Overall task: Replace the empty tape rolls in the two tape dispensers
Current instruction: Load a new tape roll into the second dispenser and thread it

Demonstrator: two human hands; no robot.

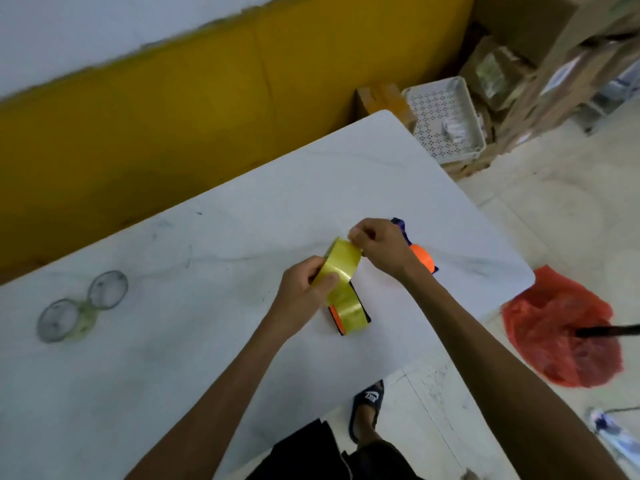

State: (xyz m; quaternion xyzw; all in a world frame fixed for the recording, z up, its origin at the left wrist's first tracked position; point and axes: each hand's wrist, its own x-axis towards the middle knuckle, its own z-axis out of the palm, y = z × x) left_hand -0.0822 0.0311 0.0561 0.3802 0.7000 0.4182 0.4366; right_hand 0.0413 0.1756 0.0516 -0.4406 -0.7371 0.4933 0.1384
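Tape point(341, 268): yellowish, glossy roll held above the bench point(173, 341), tilted, near the bench's middle.
Lower roll point(349, 315): same yellow tape, seated in a black dispenser point(360, 306) with an orange hub, lying on the bench right under the held roll.
Second dispenser point(420, 258): purple body, orange hub, on the bench behind the right wrist, mostly hidden.
Empty rolls point(83, 306): two clear rings, side by side, well apart to the left.
Left hand point(304, 299): grip wrapped round the tape's side, thumb across its face.
Right hand point(377, 244): fingertips pressed together at the roll's top edge, pinching there; whether a loose end is caught cannot be told.
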